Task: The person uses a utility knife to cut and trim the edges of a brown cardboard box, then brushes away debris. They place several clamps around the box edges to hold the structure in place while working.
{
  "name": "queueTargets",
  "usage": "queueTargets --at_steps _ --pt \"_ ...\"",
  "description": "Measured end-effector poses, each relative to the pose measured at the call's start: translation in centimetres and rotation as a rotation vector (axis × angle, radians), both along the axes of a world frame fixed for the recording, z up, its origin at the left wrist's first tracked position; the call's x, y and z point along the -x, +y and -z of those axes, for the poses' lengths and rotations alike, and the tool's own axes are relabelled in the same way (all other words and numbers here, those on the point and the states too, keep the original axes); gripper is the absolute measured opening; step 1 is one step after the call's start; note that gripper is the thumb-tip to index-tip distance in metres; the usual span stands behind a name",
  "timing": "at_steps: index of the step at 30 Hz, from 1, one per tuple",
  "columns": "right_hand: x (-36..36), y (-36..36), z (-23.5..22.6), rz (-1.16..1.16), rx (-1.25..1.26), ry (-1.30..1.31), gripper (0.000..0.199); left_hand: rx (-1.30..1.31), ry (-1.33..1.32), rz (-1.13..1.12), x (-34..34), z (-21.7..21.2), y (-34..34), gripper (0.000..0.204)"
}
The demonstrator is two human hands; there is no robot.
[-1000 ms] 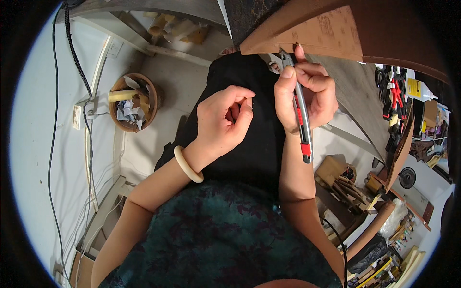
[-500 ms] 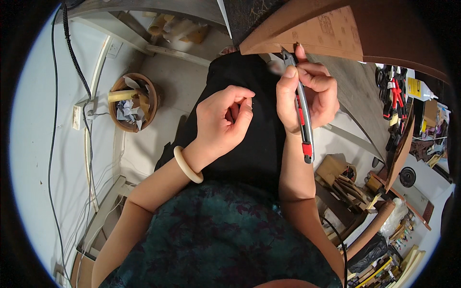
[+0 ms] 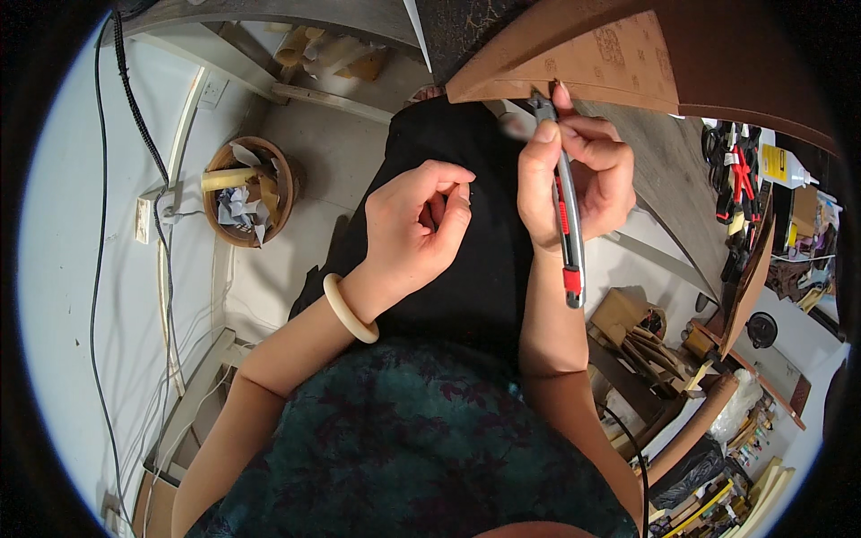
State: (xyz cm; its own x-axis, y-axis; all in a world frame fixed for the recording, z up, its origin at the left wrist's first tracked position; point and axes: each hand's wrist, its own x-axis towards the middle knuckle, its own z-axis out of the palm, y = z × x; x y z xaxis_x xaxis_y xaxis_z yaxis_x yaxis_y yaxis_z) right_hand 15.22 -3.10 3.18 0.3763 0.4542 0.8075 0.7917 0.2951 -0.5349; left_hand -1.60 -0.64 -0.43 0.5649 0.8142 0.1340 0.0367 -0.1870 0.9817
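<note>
A grey utility knife with red parts (image 3: 571, 235) is gripped in my right hand (image 3: 592, 170), its blade end pointing away from me. That end meets the lower edge of a brown sheet (image 3: 574, 72), leather-like with stamped marks on its tan face. My right forefinger reaches up to the same edge. Left of it, over my dark lap, my left hand (image 3: 414, 215) is closed with thumb and forefinger pinched together. Whatever may sit between those fingertips is too small to make out. A pale bangle (image 3: 350, 309) circles my left wrist.
A round bin with paper scraps (image 3: 285, 202) stands on the floor at left, beside the wall with hanging cables (image 3: 100, 242). On the right, hand tools (image 3: 740, 170), a bottle with a yellow label (image 3: 782, 167) and stacked scrap pieces (image 3: 646, 336) crowd the space.
My right hand and the knife have shifted very slightly to the right along the sheet's edge. My left hand stays in place.
</note>
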Motion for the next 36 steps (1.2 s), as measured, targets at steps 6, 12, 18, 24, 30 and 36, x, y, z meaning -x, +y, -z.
queueTargets --at_steps 6,12,18,24,30,36 --pt "-0.2 -0.2 0.1 0.026 0.013 -0.039 0.027 -0.013 0.026 0.004 0.1 -0.3 0.1 0.009" --pt "0.5 0.0 -1.7 -0.043 0.096 -0.317 0.026 0.008 -0.015 -0.045 -0.4 -0.2 -0.1 0.007" --pt "0.5 -0.3 -0.7 -0.009 0.066 -0.213 0.026 -0.017 0.014 0.004 0.0 0.0 0.0 0.007" --pt "0.5 -0.6 -1.0 0.064 0.130 -0.270 0.023 -0.016 -0.002 0.003 0.0 -0.1 0.1 0.009" --pt "0.8 -0.6 -1.4 -0.025 0.153 -0.267 0.020 -0.007 0.002 0.000 0.1 -0.1 0.1 0.008" --pt "0.5 -0.9 -0.6 -0.106 0.045 -0.137 0.019 0.012 -0.013 0.006 0.2 0.0 0.0 0.008"
